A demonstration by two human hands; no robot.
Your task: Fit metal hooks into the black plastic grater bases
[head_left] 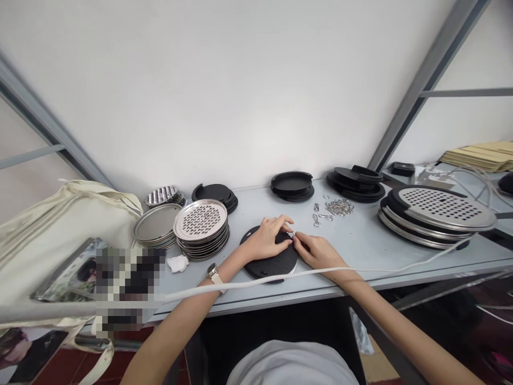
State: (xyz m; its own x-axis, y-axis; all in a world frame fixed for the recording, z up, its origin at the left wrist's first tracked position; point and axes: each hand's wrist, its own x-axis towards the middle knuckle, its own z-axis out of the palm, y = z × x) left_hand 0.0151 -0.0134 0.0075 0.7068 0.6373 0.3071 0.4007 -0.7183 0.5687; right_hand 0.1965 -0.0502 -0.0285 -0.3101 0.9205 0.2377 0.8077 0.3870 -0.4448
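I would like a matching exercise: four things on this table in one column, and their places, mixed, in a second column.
1. black disc
2. pile of metal clips
3. stack of perforated metal plates
4. wristwatch

a. on the left wrist
b. left of the hands
c. under both hands
d. behind the right hand

Pairs: 1-c, 2-d, 3-b, 4-a

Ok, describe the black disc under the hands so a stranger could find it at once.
Start at the long grey table against the white wall and go to its front edge, near the middle. The black disc lies flat there under the left hand, the right hand at its rim. Unlike the other black discs stacked along the wall, it lies alone.
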